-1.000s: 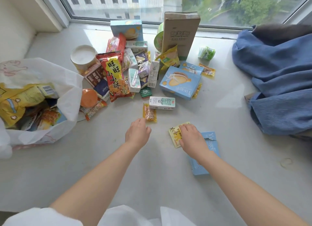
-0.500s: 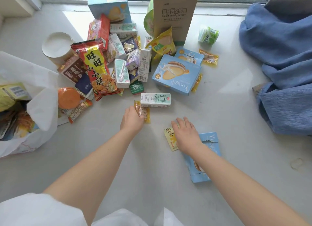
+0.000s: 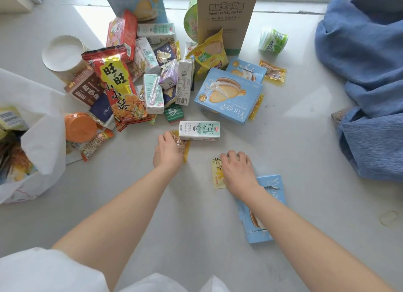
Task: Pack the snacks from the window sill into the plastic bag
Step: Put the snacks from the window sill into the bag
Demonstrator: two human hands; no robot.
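Left grip (image 3: 169, 151) closed on orange snack packet (image 3: 184, 149), right grip (image 3: 236, 171) curled over yellow sachet (image 3: 217, 174) — grasp unclear

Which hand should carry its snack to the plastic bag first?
Left, probably. The left hand already closes on the small yellow snack packet and is nearer the plastic bag on the left. The right hand lies farther away, over the yellow sachet.

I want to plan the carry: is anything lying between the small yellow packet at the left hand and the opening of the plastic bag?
Yes. The left hand is on the small yellow packet. Between it and the plastic bag lie an orange lid and a striped snack stick on the sill; lifting over them should probably clear both.
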